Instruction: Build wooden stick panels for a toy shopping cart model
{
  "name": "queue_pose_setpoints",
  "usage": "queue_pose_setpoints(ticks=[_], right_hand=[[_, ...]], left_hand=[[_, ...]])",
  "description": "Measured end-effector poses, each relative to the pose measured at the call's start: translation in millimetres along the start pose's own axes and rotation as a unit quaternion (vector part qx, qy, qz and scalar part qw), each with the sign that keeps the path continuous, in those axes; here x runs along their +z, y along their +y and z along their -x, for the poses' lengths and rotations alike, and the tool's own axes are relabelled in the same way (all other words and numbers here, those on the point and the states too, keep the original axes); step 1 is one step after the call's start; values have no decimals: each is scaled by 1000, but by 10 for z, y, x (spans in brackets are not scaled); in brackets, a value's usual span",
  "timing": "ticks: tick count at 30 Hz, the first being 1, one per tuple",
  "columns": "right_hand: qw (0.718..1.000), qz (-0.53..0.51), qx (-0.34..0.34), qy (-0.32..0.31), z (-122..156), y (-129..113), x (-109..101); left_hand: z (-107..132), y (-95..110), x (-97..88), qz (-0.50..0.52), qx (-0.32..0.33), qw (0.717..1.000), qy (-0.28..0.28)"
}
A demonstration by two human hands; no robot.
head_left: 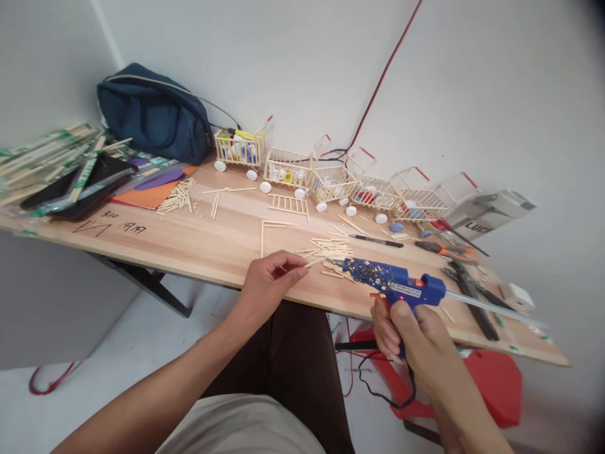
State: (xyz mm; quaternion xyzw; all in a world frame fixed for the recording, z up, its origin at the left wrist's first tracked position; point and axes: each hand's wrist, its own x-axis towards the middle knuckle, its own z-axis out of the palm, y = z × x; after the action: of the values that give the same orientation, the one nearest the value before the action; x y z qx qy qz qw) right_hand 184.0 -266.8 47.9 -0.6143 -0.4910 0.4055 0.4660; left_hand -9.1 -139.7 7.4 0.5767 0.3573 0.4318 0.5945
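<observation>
My left hand [274,284] pinches a short wooden stick [314,263] near the table's front edge. In my right hand [416,334] is a blue glue gun [382,280], with a clear glue stick [491,307] poking out of its back. The nozzle points left and is at the far end of the pinched stick; whether they touch I cannot tell. Behind the nozzle lies a pile of cut sticks [331,247]. Left of it, several sticks form a cornered frame [263,238] flat on the wood. A ladder-shaped stick panel [288,204] lies farther back.
Several miniature stick shopping carts [333,183] with white wheels line the wall. A blue bag [154,116] and packaged chopsticks [51,157] are at left. A black pen [375,241], orange-handled pliers [447,251] and black cutters [472,302] lie to the right. A red stool [494,388] stands below.
</observation>
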Motion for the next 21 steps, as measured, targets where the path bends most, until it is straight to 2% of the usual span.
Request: queue_pose_setpoints(ticks=[7, 21], right_hand=[[1000, 10, 6, -13, 14, 1, -14], [1000, 1, -4, -1, 3, 2, -4]], left_hand=[[-6, 8, 2, 0, 3, 1000, 6], [-2, -22, -3, -5, 2, 1000, 3]])
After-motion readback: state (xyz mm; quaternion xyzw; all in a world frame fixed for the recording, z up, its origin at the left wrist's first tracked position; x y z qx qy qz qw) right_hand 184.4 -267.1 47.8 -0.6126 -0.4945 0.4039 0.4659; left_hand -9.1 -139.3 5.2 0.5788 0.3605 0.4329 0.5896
